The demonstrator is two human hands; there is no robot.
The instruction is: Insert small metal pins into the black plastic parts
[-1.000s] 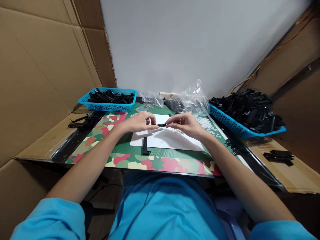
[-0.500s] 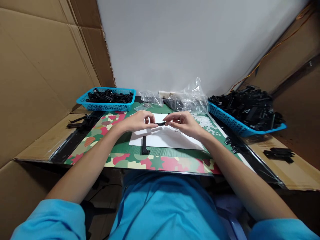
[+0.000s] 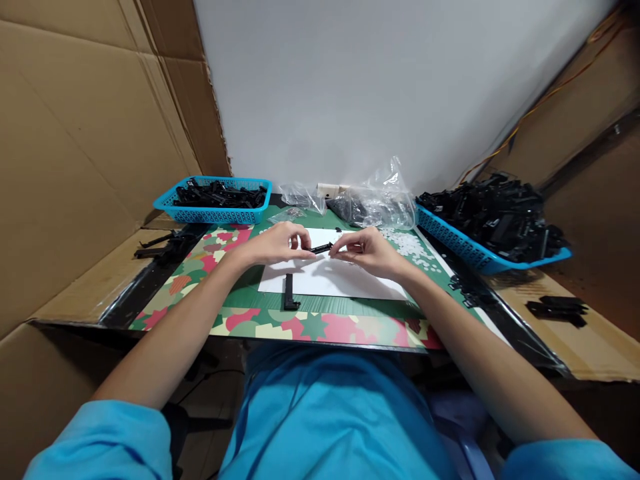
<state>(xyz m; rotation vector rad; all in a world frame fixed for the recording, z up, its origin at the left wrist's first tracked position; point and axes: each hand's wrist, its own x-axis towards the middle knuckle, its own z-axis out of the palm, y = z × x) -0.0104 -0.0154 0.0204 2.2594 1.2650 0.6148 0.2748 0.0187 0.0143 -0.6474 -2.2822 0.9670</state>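
Observation:
My left hand point(image 3: 283, 245) pinches one end of a slim black plastic part point(image 3: 321, 249) between thumb and fingers, above a white sheet point(image 3: 330, 279). The part slants, its right end slightly higher. At that right end my right hand point(image 3: 367, 251) has its fingertips drawn together. Whether they grip the part itself or some tiny piece beside it is hidden. An L-shaped black plastic part point(image 3: 289, 293) lies at the sheet's lower left edge, closer to me.
Blue baskets heaped with black parts stand at left point(image 3: 215, 215) and right point(image 3: 450, 237). Clear plastic bags point(image 3: 385, 203) lie by the wall. Small white discs point(image 3: 413, 247) are scattered right of the sheet. More black parts point(image 3: 557, 310) rest on cardboard at right.
The black part's right end has tilted up a little. My right fingertips have shifted slightly at that end. My left hand has barely moved.

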